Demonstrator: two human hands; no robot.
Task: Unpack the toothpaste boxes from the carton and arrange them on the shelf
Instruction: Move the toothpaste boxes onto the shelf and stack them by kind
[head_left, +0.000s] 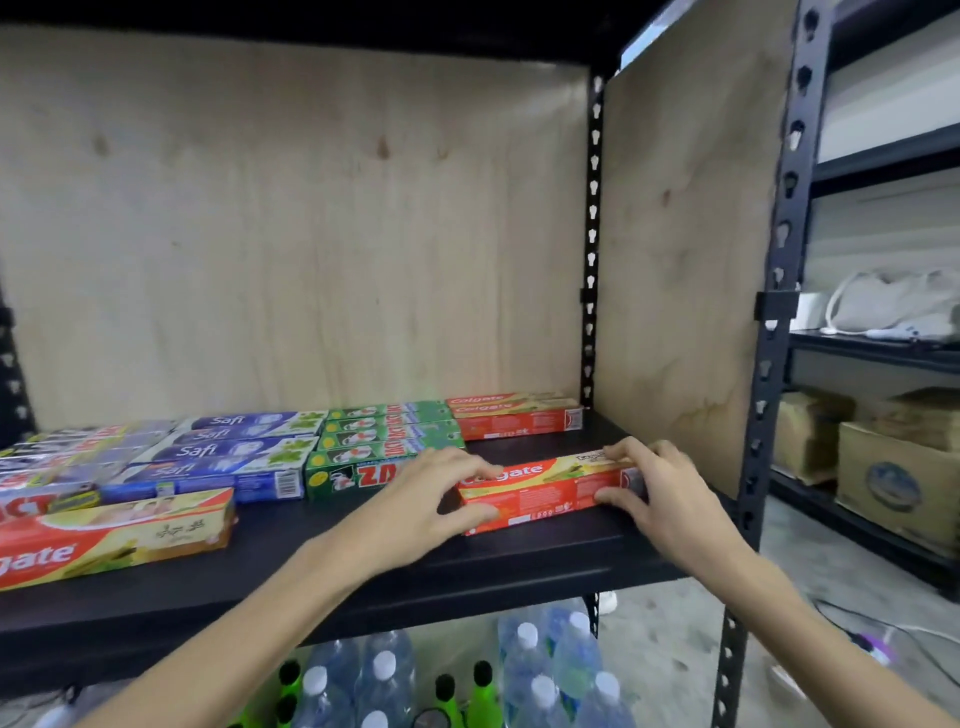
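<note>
A red Colgate box (545, 493) lies on the black shelf (363, 561) near its right front. My left hand (436, 493) holds its left end with fingers over the top and thumb at the front. My right hand (649, 483) grips its right end the same way. Behind it two more Colgate boxes (514, 413) sit against the back right. Green Zact boxes (384, 436) and blue Safi boxes (228, 452) lie in rows to the left. Another Colgate box (114, 535) lies at the front left. The carton is not in view.
Plywood panels (311, 234) form the shelf's back and right side, framed by black metal uprights (769, 364). Water bottles (545, 675) and green bottles stand below. Cardboard boxes (893, 467) and a white bag (893, 306) sit on the rack at right.
</note>
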